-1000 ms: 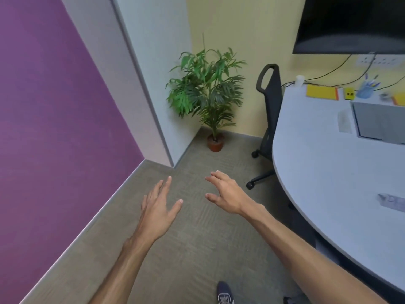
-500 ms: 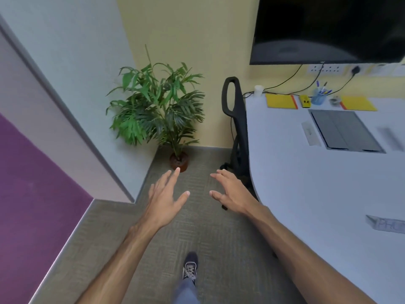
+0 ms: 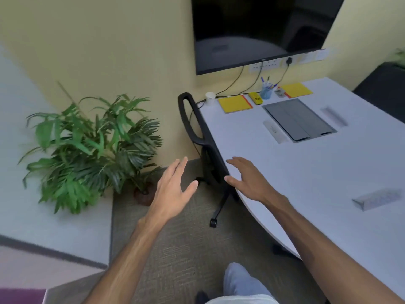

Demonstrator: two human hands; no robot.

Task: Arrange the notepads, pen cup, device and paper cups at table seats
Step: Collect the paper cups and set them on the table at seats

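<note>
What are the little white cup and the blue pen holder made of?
The white cup looks like paper: matte, thin-walled, with a rolled rim, though it is too small to be sure. The pen cup looks like see-through blue plastic, or maybe tinted glass, since the pens show faintly through its wall. Both stand on the smooth, pale, matte table, probably laminate.

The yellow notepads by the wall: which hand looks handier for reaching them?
The right hand, probably. It hovers open above the table edge, on the notepads' side; the left hand hangs over the floor beside the chair.
</note>
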